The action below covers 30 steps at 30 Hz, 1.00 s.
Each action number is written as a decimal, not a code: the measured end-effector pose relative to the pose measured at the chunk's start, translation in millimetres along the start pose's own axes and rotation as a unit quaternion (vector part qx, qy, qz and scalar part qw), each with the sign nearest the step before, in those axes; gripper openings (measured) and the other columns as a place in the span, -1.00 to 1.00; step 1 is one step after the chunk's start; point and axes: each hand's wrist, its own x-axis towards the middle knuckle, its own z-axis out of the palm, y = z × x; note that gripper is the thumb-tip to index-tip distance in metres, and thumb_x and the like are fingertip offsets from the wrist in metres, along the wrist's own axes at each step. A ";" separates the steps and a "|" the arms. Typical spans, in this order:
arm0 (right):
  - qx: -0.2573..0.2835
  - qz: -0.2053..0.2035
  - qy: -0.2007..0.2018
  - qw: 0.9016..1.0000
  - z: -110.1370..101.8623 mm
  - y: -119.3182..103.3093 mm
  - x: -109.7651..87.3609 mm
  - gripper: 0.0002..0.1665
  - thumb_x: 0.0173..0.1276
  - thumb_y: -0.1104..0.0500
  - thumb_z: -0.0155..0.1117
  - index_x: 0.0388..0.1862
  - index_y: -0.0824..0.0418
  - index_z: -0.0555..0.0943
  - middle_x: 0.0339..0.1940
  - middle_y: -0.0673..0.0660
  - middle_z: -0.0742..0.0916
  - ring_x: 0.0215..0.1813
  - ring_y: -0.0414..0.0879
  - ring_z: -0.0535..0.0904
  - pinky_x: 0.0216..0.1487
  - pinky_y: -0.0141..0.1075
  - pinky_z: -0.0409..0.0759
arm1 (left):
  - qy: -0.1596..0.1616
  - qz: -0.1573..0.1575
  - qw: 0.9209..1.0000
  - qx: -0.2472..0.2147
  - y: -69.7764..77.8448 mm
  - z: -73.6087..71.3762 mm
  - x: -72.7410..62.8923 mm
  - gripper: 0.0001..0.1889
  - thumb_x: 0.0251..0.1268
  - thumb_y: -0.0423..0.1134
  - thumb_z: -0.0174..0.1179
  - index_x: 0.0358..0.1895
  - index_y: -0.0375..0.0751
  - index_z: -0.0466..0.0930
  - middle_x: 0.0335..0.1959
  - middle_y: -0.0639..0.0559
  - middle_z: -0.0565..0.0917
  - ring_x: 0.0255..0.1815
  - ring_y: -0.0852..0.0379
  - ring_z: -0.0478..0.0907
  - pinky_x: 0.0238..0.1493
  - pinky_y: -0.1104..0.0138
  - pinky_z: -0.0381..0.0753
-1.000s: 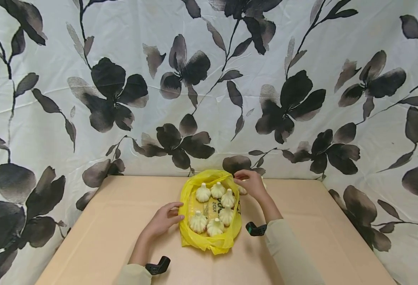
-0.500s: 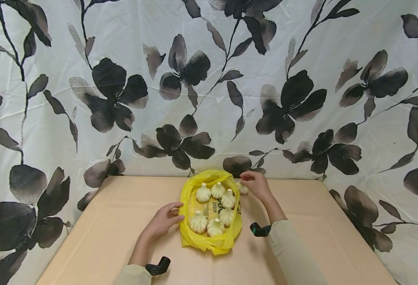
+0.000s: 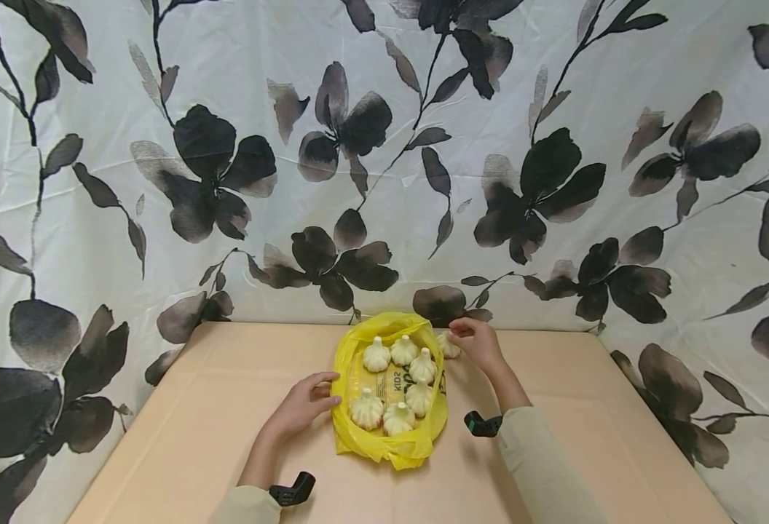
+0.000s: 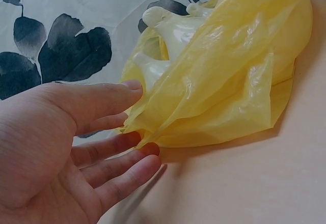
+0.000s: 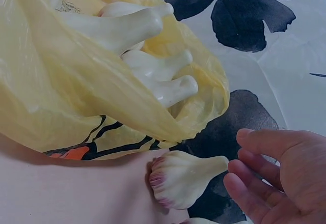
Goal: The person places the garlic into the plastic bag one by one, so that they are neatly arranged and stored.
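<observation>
A yellow plastic bag (image 3: pixel 391 447) stands with its mouth spread, and several white garlic bulbs (image 3: pixel 376 355) sit inside around printed lettering. My left hand (image 3: pixel 301 402) touches the bag's left side with relaxed, parted fingers; in the left wrist view its fingertips (image 4: pixel 149 147) lie right at the bag's edge. Beyond the bag's far right side, my right hand (image 3: pixel 480 343) hovers with fingers loosely bent and nothing gripped. A loose garlic bulb (image 5: pixel 178 178), purplish at its base, lies outside the bag, its stem tip close beside the right fingertips (image 5: pixel 235 183).
Part of another pale bulb (image 5: pixel 196 221) shows at the bottom of the right wrist view. The bag rests on a tan tabletop (image 3: pixel 227 378) whose far edge meets a white cloth (image 3: pixel 424 218) with dark flowers.
My right hand has drawn back rightward from the bag's rim, leaving the loose garlic bulb more exposed. The left hand has stayed at the bag's side.
</observation>
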 end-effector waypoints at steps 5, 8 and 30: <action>-0.001 -0.002 0.011 1.000 1.0 2.5 -2.9 -0.71 0.20 0.33 0.38 -0.08 0.36 0.65 -0.15 0.33 0.73 -0.09 0.18 0.68 -0.10 -0.07 0.67 | -0.004 0.004 1.000 0.003 -0.6 -1.6 -1.2 -0.46 0.21 -0.05 0.32 0.26 -0.04 0.47 0.29 -0.13 0.49 0.20 -0.09 0.54 0.15 0.04 0.58; -0.001 0.008 0.015 1.000 1.3 3.4 -5.1 -0.68 0.21 0.31 0.38 -0.05 0.36 0.64 -0.09 0.33 0.72 -0.06 0.20 0.67 -0.12 -0.09 0.68 | -0.004 0.003 1.000 0.006 -0.4 -2.4 -2.1 -0.46 0.21 -0.05 0.31 0.26 -0.04 0.47 0.29 -0.13 0.49 0.20 -0.09 0.54 0.15 0.04 0.58; -0.023 0.034 0.005 0.999 12.0 12.9 3.3 -0.61 0.24 0.32 0.34 0.07 0.35 0.60 0.00 0.33 0.68 0.00 0.19 0.64 -0.08 -0.06 0.67 | -0.013 0.007 1.000 0.006 0.7 -5.8 -4.3 -0.45 0.25 -0.04 0.29 0.28 -0.10 0.44 0.28 -0.17 0.49 0.19 -0.11 0.54 0.12 0.05 0.59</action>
